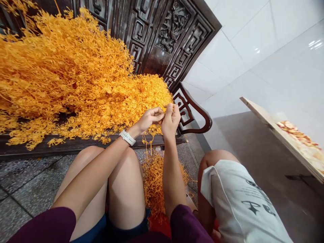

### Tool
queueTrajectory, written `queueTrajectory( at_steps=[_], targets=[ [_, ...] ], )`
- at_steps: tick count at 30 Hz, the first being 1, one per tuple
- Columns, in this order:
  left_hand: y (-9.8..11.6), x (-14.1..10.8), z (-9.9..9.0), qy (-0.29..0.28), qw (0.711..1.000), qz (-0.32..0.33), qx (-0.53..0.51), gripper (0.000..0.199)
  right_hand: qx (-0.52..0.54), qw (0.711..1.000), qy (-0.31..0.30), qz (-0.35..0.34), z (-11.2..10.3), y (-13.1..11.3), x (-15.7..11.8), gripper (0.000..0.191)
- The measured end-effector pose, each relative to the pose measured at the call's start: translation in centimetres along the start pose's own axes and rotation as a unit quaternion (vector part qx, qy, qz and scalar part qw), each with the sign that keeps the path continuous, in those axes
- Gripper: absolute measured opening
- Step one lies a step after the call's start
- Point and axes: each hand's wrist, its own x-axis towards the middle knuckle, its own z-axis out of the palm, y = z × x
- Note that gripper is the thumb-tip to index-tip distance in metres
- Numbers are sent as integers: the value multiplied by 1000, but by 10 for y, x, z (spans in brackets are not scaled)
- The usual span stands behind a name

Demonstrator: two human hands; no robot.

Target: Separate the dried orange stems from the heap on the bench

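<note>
My left hand [149, 120], with a white watch [127, 137] on its wrist, is closed in a pinch. Right beside it, the fingers of my right hand [171, 119] are closed too, and the two hands meet fingertip to fingertip. Bits of an orange plastic sprig [165, 108] show between them; the fingers cover most of it. A thin branched orange piece [151, 139] dangles below the hands at the bench edge; whether it is held I cannot tell. Behind the hands spreads a large heap of orange plastic sprigs [83, 77], looking like branching flower heads.
The heap lies on a dark carved wooden bench [162, 62] with a curved armrest [202, 126]. Between the knees and a neighbouring person's leg in white shorts [243, 202] is a pile of orange stems [154, 179]. A wooden board [280, 138] bearing reddish pieces juts in at right.
</note>
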Motion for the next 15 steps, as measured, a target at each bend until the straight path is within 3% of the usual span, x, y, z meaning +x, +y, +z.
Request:
queueTrajectory(
  at_steps=[6,9,12,15],
  targets=[
    [-5,-2,8,49,986,-65,-144,19,77,996,-9,49,4,4,1,43],
    [-6,-1,13,50,990,-55,-121,33,72,996,-35,41,3,3,-1,41],
    [-7,-1,16,56,995,-32,-74,43,63,998,-10,3,4,5,-2,44],
    [-7,-1,21,85,994,-13,-67,48,76,997,24,20,12,9,-5,45]
  ],
)
